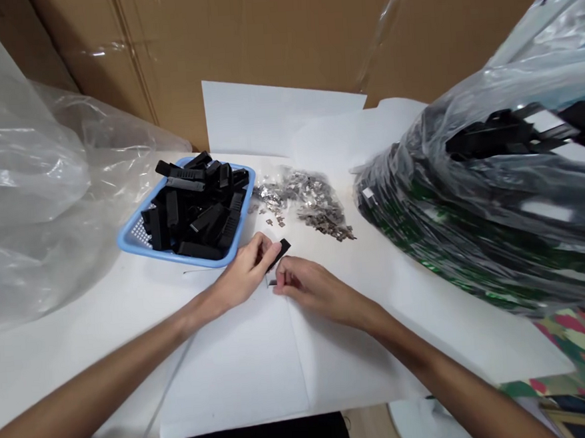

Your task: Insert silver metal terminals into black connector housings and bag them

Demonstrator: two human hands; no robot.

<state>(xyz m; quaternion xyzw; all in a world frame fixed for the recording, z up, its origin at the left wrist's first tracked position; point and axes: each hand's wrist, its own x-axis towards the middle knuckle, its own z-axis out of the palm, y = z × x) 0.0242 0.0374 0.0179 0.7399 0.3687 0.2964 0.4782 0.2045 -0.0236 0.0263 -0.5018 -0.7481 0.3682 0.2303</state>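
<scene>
My left hand is closed, with thumb and fingers gripping a small black plastic piece that sticks up at a slant. Just to the right, my right hand has its fingers pinched together close under the piece. A little dark, flat bit shows at its fingertips, too small to name. Beyond the left hand stands a blue plastic basket heaped with black plastic pieces of a similar kind. Behind both hands, small metal parts lie in a pile, partly in clear plastic, with a few loose ones beside it.
A large clear bag full of black and green items bulges over the right of the table. Crumpled clear plastic covers the left side. White sheets line the tabletop, and a cardboard wall closes off the back.
</scene>
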